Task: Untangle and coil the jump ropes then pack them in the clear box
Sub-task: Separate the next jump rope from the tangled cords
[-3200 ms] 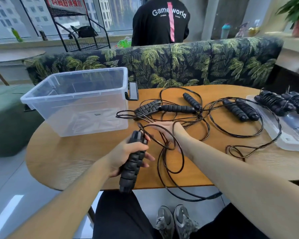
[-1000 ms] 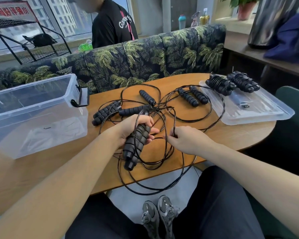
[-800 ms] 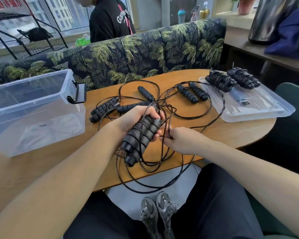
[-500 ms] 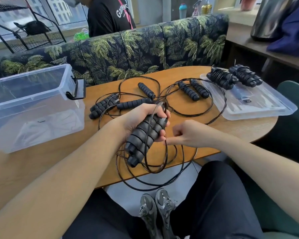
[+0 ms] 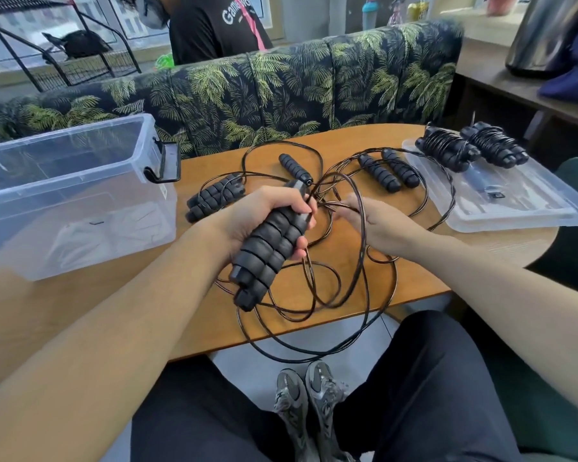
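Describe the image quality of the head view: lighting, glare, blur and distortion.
Head view: daylight from the windows behind the sofa, soft and even, faint shadows. Pale sheen on the clear box wall and the lid. Wide-angle bending curves the table edge and stretches the forearms. Both hands, left and right, and the handles are sharp; the top corners look softer.

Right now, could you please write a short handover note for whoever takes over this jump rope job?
Left hand grips a pair of handles together. Right hand pinches the cord, whose loops hang over the table edge.
Done: two coiled ropes lie on the lid.
Left: coil this rope, untangle the loose handles and cords behind, pack everything into the clear box, which appears empty.
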The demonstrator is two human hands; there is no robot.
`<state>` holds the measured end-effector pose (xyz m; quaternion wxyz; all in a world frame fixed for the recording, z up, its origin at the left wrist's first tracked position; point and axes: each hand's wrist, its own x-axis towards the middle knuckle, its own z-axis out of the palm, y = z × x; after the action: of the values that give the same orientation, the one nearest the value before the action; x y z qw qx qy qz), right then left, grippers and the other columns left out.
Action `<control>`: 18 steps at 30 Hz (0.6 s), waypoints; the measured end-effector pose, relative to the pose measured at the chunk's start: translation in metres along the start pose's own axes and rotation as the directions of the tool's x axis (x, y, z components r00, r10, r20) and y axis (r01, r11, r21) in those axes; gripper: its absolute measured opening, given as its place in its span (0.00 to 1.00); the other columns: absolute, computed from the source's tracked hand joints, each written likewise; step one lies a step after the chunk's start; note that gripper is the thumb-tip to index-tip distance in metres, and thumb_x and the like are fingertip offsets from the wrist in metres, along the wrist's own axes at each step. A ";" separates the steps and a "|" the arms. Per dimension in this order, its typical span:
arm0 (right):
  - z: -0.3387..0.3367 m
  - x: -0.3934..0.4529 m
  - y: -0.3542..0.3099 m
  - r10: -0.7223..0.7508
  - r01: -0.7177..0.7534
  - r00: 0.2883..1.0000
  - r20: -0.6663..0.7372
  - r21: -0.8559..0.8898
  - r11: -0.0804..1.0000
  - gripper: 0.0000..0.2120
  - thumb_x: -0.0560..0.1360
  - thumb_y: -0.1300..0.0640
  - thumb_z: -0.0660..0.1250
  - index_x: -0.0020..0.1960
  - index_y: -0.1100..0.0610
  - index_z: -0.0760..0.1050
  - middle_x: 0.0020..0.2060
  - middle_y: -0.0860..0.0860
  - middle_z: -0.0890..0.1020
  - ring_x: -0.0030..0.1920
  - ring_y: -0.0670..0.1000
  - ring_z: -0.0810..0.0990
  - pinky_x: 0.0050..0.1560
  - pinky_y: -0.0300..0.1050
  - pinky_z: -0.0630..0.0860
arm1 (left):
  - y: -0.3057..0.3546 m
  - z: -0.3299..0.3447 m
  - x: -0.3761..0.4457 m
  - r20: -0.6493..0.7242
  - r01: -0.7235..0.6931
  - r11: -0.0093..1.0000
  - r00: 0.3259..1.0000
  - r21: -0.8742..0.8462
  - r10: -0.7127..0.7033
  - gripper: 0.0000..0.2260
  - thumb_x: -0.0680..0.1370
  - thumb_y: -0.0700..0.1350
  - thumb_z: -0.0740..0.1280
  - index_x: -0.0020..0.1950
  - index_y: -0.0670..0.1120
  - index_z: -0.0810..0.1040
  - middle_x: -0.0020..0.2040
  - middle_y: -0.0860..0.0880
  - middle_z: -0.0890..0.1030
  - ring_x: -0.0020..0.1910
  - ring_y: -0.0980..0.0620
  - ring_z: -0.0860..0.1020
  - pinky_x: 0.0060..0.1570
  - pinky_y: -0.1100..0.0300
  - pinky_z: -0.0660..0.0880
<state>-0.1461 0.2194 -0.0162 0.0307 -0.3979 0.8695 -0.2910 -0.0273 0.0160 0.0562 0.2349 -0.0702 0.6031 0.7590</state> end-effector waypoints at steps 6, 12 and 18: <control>0.005 -0.008 -0.016 -0.123 0.132 0.988 -0.088 0.100 0.986 0.06 0.84 0.49 0.57 0.51 0.49 0.71 0.39 0.45 0.76 0.39 0.42 0.75 0.39 0.41 0.70 | -0.005 -0.013 0.010 -0.405 -0.128 0.992 0.907 -0.001 0.117 0.13 0.71 0.41 0.69 0.54 0.43 0.72 0.40 0.46 0.76 0.31 0.49 0.77 0.34 0.54 0.79; 0.008 0.000 -0.024 -0.131 0.155 0.979 -0.158 0.150 0.976 0.12 0.85 0.51 0.58 0.63 0.51 0.77 0.53 0.45 0.83 0.53 0.47 0.80 0.55 0.47 0.77 | -0.007 -0.017 0.008 -0.507 -0.178 0.980 0.855 -0.088 0.110 0.06 0.75 0.40 0.65 0.51 0.43 0.70 0.39 0.45 0.75 0.31 0.51 0.76 0.34 0.56 0.80; 0.000 0.011 -0.036 -0.025 0.054 0.985 -0.171 0.167 0.984 0.10 0.84 0.49 0.59 0.60 0.47 0.77 0.38 0.33 0.79 0.41 0.34 0.77 0.45 0.36 0.73 | -0.017 -0.004 0.007 -0.470 -0.293 0.947 0.823 0.129 0.319 0.11 0.70 0.40 0.68 0.51 0.44 0.72 0.39 0.45 0.74 0.30 0.49 0.77 0.32 0.56 0.78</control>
<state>-0.1297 0.1931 0.0047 -0.0142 -0.3850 0.8328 -0.3976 -0.0269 0.0174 0.0372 -0.0467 -0.1543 0.6651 0.7291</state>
